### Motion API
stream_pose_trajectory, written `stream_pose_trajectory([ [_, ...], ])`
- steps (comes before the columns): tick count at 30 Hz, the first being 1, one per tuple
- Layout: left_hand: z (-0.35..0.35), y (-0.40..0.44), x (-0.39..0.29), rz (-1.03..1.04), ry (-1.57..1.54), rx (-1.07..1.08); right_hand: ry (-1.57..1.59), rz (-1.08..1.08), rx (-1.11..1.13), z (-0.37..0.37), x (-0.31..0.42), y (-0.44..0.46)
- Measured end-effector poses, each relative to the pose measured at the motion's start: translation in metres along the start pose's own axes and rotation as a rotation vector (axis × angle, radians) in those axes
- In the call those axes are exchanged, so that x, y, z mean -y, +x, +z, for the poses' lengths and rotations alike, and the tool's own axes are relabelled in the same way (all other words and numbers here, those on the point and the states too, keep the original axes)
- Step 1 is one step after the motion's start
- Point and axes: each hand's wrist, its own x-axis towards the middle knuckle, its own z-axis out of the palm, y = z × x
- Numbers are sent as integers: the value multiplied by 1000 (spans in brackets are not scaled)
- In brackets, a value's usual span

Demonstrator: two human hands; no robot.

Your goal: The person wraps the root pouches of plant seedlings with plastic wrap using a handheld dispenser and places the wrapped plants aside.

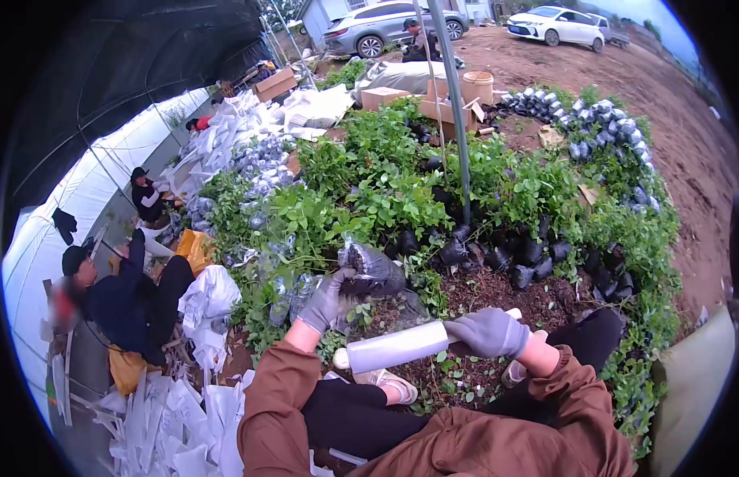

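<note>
My left hand, in a grey glove, is closed on the end of a black plant bag with clear film around part of it. The bag lies tilted, leaves beyond it. My right hand, also gloved, grips a roll of clear film by its right end. The roll points left, and its pale core sticks out at both ends. The film roll is below the bag, above my lap. Leafy seedlings in black bags stand just beyond my hands.
White sheets are heaped at the lower left. A person in dark clothes sits at the left, another farther back. A metal pole rises amid the plants. Wrapped bundles, cardboard boxes and parked cars are beyond.
</note>
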Motion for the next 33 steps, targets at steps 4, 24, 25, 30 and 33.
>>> stream_pose_trajectory([
  [4, -13, -14, 20, 211, 634, 81, 19, 416, -207, -15, 9, 0],
  [24, 25, -16, 78, 488, 888, 269, 323, 763, 75, 85, -72, 13],
  [25, 33, -15, 73, 391, 764, 237, 287, 733, 92, 89, -84, 17],
  [30, 54, -28, 16, 792, 1214, 224, 66, 466, 228, 121, -123, 26],
  [33, 62, -31, -21, 869, 1124, 152, 74, 259, 141, 75, -71, 32],
])
